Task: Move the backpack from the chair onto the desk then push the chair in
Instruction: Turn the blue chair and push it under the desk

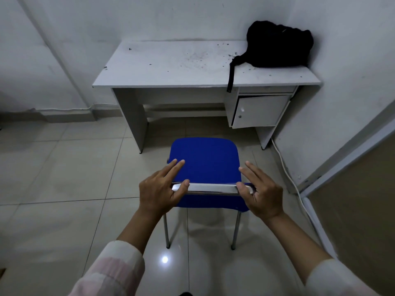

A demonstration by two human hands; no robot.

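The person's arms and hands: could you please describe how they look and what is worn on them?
Both hands, left hand and right hand, are bare: no gloves, rings or watch visible. The forearms are uncovered, with pale, loose sleeves pushed back, the left one faintly pink-checked.

A white bench (162, 67) stands in the room's corner, its top scuffed and flecked with dark specks. Behind the bench and to its right rise pale, stained walls (70, 28). Under the bench's right end hangs a small cabinet (259, 111), its door slightly ajar. In front of the bench spreads a glossy floor of large grey tiles (59, 171), mirroring a bright spot of light. A white cable (287, 169) trails along the floor right of the bench, beside a brown panel (359, 201).
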